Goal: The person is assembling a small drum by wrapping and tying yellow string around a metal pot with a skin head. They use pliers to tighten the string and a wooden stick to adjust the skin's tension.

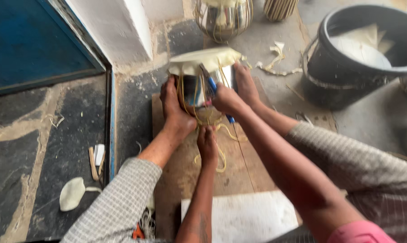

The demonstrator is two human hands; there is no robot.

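The right hand (226, 99) is closed around blue-handled pliers (211, 82), whose nose is pressed against the side of a steel pot (195, 90). The left hand (207, 144) is nearer the body, fingers pinched tight on yellowish strips (221, 157) that run up to the pot and trail loose over the wooden board (239, 166). The pot lies tipped on its side at the far edge of the board, a cream skin (203, 58) stretched over its far end and laced down with the strips. Two bare feet clamp it, the left foot (174, 105) and the right foot (246, 83) touching its sides. A white slab (244, 216) overlaps the board's near edge. Beyond the far right corner stands a black bucket (347, 76), and beyond the far edge a second laced steel pot (223, 18).
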